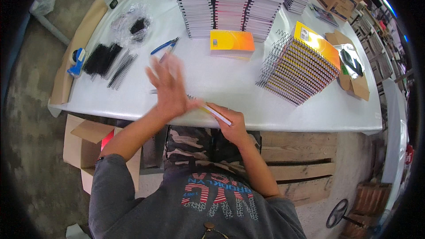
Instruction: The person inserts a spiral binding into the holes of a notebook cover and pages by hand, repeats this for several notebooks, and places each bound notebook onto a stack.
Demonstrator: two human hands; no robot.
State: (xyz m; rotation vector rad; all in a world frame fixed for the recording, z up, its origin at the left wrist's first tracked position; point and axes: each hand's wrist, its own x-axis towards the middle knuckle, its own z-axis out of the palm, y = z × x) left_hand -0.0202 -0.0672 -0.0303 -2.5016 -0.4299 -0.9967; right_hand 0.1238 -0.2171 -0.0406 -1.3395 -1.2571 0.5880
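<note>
My right hand [230,120] is closed around a thin booklet [218,114], held edge-on near the table's front edge. Part of a wire coil seems to run along the booklet's far end, mostly covered by my hands. My left hand [166,89] is smeared by motion, its fingers spread above the table and its thumb close to the booklet. A pair of blue-handled pliers [164,47] lies just beyond the left fingertips. Further right sit a small pile of yellow-orange booklets [232,43] and a tall stack of coil-bound yellow notebooks [305,64].
Tall stacks of bound books [228,6] stand at the back. Black coils [102,59], a plastic bag [130,25] and a blue tape dispenser [77,62] lie at the left. An open carton [79,144] is below the table's left; an opened cardboard piece [354,86] lies at right.
</note>
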